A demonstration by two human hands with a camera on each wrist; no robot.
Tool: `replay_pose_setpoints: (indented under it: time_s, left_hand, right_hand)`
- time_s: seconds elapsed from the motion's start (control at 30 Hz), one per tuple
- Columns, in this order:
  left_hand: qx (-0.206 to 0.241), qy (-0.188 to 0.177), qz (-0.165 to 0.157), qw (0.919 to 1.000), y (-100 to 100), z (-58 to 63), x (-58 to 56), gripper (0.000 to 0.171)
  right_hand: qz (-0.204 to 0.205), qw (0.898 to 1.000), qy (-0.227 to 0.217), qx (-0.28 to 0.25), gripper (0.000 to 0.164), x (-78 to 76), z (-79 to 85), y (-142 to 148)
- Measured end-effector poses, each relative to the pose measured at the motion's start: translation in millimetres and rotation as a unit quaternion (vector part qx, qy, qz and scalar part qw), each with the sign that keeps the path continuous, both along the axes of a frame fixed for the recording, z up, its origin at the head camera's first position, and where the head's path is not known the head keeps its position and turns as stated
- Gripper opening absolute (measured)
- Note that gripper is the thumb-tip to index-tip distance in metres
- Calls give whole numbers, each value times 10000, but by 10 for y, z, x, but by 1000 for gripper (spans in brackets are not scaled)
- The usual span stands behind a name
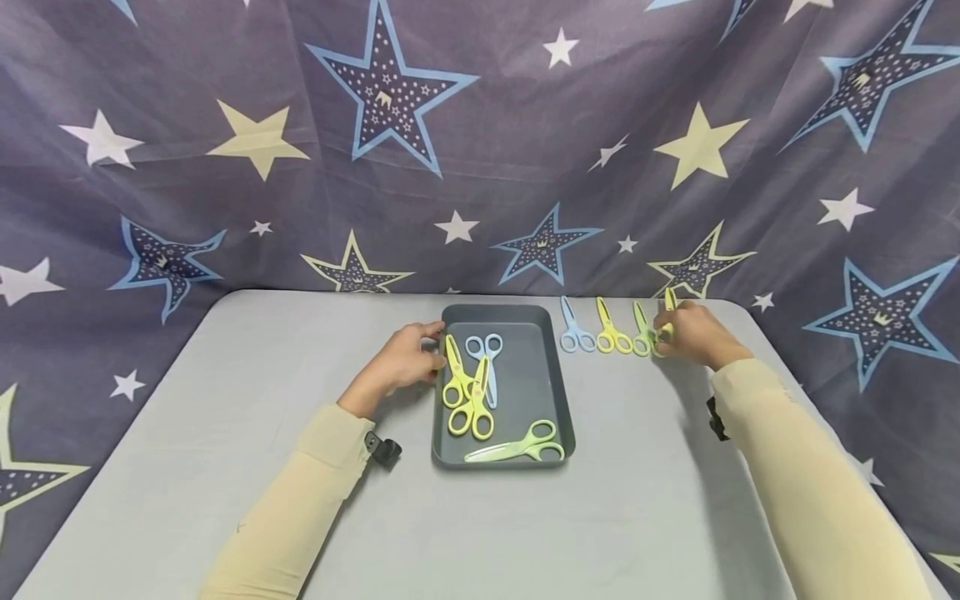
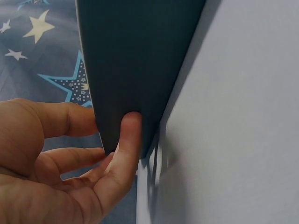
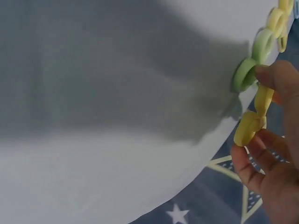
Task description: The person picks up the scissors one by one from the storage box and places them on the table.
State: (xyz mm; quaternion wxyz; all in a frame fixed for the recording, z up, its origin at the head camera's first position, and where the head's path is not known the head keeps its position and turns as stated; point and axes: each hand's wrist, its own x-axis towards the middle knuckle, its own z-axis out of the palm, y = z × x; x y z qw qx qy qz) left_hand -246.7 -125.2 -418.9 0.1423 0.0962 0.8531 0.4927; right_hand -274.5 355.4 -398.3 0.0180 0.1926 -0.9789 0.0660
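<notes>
My left hand [image 1: 405, 358] grips the left side of a dark grey tray [image 1: 525, 375]; in the left wrist view the thumb [image 2: 131, 130] lies along its outer wall and the other fingers reach round the edge. Inside lie blue scissors [image 1: 492, 393], two overlapping pairs of yellow scissors [image 1: 481, 385] and, along the near wall, green scissors [image 1: 498, 452]. At the table's far right, my right hand [image 1: 697, 332] pinches yellow scissors [image 3: 264, 100] by the handles, blades pointing away. Right beside them are green scissors [image 1: 641, 321], whose handle loops sit close to my thumb.
Left of the green pair, blue scissors [image 1: 570, 321] and yellow scissors [image 1: 606, 317] lie in a row near the far edge, blades pointing away. The pale grey table [image 1: 600, 517] ends at a dark curtain [image 1: 480, 192] printed with stars.
</notes>
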Motion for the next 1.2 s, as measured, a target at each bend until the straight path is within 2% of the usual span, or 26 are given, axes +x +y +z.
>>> replay_pose_setpoints:
  time_s: [0.23, 0.5, 0.83, 1.03, 1.2]
  left_hand:
    - [6, -10, 9, 10000, -9, 14, 8, 73]
    - [199, -121, 18, 9997, -11, -10, -9, 75]
    - [186, -115, 55, 9997, 3, 16, -1, 76]
    - [135, -103, 33, 9999, 9, 14, -4, 75]
    - [102, -87, 59, 9999, -2, 11, 5, 74]
  right_hand:
    - [-165, 9996, -226, -81, 38, 6, -36, 154]
    - [74, 9997, -149, 152, 28, -36, -47, 265]
    - [371, 9982, -415, 222, 24, -42, -18, 258]
    - [285, 9967, -732, 222, 27, -49, -3, 255]
    - [309, 9961, -802, 177, 27, -65, -13, 238]
